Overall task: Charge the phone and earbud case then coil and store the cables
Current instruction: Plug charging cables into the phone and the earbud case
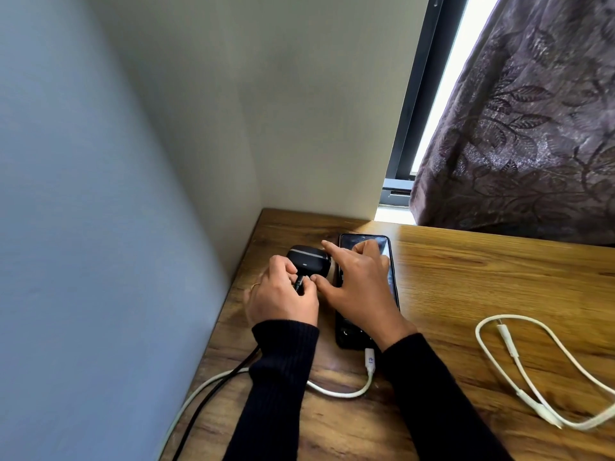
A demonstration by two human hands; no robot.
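Person, two arms in view, taken from the wooden table (466, 277) edge inward.
Left sleeve (276, 377): black, ribbed knit with fine lengthwise ribs, and a snug cuff that ends at the wrist.
Right sleeve (429, 394): black, same knit (ribbing harder to make out in shadow), with its cuff at the wrist.
Left hand (281, 294): bare, with one thin gold-coloured ring (255, 285) on a finger.
Right hand (359, 287): bare.

No wording can be read anywhere: the small pale mark on the earbud case (307, 261) and the blue print on the white plug (370, 359) are too blurred.
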